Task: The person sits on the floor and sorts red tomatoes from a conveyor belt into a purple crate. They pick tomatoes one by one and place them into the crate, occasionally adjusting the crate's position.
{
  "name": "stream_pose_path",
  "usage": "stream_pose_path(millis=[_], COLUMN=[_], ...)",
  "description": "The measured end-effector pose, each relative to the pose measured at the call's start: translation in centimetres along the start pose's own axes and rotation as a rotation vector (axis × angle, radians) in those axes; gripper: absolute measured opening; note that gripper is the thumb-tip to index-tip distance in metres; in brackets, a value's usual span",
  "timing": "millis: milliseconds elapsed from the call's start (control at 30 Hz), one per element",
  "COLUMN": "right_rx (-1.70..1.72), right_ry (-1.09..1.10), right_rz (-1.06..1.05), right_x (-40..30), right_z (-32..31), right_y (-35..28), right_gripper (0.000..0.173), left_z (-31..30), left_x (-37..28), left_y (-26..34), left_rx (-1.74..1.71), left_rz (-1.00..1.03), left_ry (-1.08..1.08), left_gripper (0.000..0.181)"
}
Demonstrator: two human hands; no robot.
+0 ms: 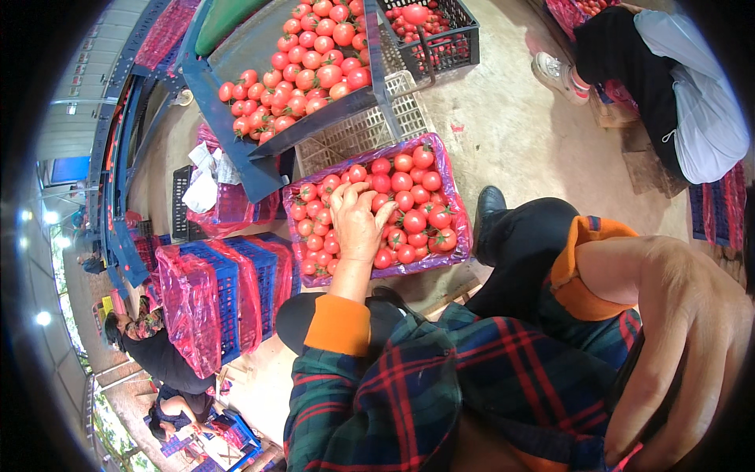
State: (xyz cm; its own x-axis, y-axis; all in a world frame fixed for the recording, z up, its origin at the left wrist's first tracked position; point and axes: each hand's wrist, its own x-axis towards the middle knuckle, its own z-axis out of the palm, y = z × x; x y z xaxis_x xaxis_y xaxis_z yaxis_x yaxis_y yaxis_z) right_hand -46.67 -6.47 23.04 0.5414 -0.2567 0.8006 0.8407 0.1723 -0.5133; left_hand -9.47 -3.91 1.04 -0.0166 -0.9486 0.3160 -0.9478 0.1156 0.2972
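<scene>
My left hand (358, 227) rests palm down on ripe red tomatoes (414, 221) in a crate (422, 268) lined with purple-pink plastic film. Its thumb and fingers are spread among the fruit, and none is lifted. Close to the camera at the right edge, my right hand (687, 330) is raised with its fingers bent downward. Something dark shows behind those fingers; whether they grip it cannot be told. Just beyond the crate, a blue metal chute (318, 121) slopes down, its bed covered with more tomatoes (318, 65).
Stacked blue crates (236, 295) wrapped in pink film stand at left. Behind the lined crate are a pale plastic crate (407, 103) and a black crate (466, 44) of tomatoes. One person (637, 100) sits at upper right; others (171, 360) are at lower left.
</scene>
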Motion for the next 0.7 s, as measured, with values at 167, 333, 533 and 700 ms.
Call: stream_pose_path(millis=[167,333,533,700], right_rx=[-0.004,-0.021,-0.034,-0.052], right_ry=[-0.013,-0.018,-0.026,-0.029], right_rz=[-0.019,-0.045,-0.056,-0.059], right_x=[0.1,-0.1,0.0,-0.1], right_z=[-0.4,-0.5,-0.8,-1.1], right_y=[0.0,0.2,0.2,-0.2], right_gripper=[0.015,0.015,0.016,0.016], left_z=[-1.1,-1.5,0.7,-0.8], left_x=[0.2,-0.5,-0.3,-0.7], left_y=[-0.2,-0.7,-0.3,-0.7], left_rx=[-0.094,-0.050,-0.027,-0.127], left_rz=[0.073,0.111,0.016,0.087], left_ry=[-0.118,-0.183,-0.030,-0.071], left_gripper=[0.034,0.043,0.036,0.039])
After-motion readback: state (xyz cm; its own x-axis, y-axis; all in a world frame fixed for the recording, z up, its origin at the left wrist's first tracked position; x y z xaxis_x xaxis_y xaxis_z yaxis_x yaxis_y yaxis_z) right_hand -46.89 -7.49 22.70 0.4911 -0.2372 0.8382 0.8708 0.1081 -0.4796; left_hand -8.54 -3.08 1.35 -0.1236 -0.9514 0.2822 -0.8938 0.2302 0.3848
